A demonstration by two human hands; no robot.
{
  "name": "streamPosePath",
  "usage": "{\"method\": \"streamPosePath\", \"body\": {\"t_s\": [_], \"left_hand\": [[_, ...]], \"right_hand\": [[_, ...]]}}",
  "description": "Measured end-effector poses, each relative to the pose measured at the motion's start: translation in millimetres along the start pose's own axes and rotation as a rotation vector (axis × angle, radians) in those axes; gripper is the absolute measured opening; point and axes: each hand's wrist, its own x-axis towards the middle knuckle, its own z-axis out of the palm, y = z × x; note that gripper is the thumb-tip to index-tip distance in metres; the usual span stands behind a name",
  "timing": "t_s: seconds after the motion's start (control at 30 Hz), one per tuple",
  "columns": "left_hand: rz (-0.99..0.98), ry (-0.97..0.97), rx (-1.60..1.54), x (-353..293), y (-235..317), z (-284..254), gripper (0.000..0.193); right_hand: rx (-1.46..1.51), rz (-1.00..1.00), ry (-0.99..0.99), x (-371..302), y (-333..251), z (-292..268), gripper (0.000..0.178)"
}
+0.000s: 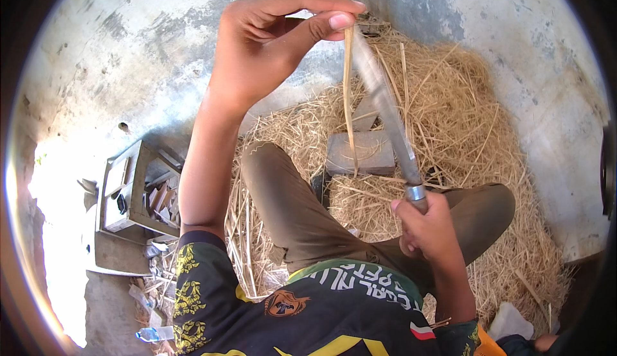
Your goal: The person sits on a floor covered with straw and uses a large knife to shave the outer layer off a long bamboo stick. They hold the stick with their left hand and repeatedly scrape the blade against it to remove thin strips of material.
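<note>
While the left hand (pixel 267 50) is pinching the top of a thin straw-coloured strip (pixel 348 92) between thumb and forefinger, the strip is hanging over a grey block (pixel 373 153). The right hand (pixel 432 227) is gripping a long-bladed knife (pixel 392 115) by its handle, and the blurred blade is slanting up just beside the strip; whether they are touching is unclear. Pale shavings (pixel 463 118) are lying heaped around the person's bent legs (pixel 279 195).

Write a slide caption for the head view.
The left hand pinches a thin, hanging strip; the right hand holds a long-bladed knife, with straw-coloured strands heaped around.
</note>
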Motion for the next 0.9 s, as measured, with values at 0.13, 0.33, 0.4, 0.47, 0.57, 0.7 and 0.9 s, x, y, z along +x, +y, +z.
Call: {"method": "streamPosePath", "body": {"t_s": [0.13,0.33,0.4,0.47,0.57,0.7,0.9], "left_hand": [[0.001,0.002,0.063,0,-6,-3,0.019],[0.024,-0.008,0.053,-4,-6,1,0.019],[0.032,0.007,0.070,-7,-6,3,0.019],[0.036,0.014,0.075,-7,-4,3,0.020],[-0.015,0.065,0.061,-10,-4,7,0.025],[-0.045,0.147,-0.054,-24,-6,15,0.030],[-0.251,0.550,-0.457,-33,19,35,0.017]], "right_hand": [[0.133,-0.229,0.028,4,2,9,0.028],[-0.071,0.040,-0.046,24,26,5,0.028],[-0.044,-0.041,-0.035,23,25,3,0.030],[0.004,-0.119,-0.051,26,26,4,0.031],[0.068,-0.168,-0.203,28,17,7,0.043],[0.379,-0.004,-0.303,35,27,7,0.070],[0.354,-0.081,-0.214,40,26,15,0.067]]}}
